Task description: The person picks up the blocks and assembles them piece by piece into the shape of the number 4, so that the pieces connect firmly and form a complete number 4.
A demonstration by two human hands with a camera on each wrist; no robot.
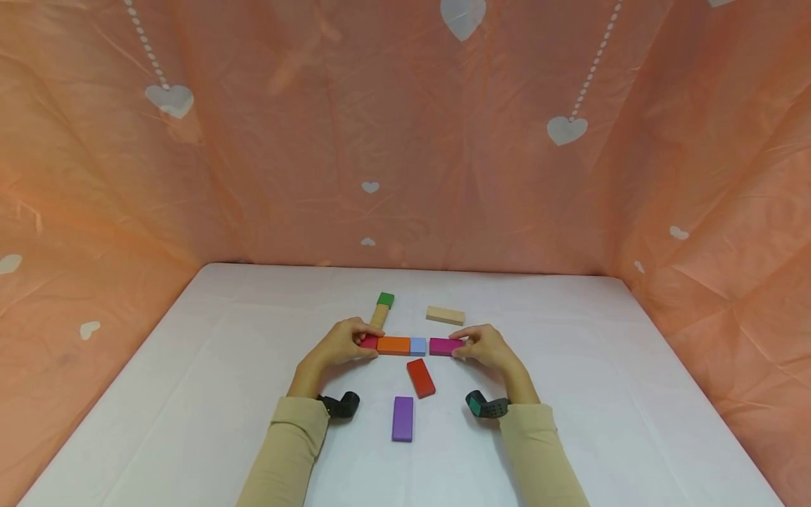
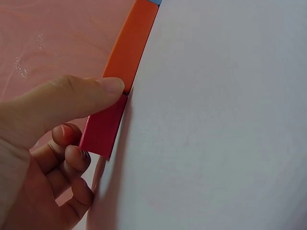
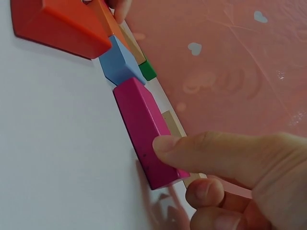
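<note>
White table, hands in pinches on crimson block, magenta block

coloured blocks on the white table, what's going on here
Someone's left hand grips a crimson block at one end of a row, where it meets an orange block and then a light blue block. The right hand holds a magenta block in line with them; the head view shows a slight gap before the light blue one. A red block and a purple block lie on the near side of the row, untouched.
</note>
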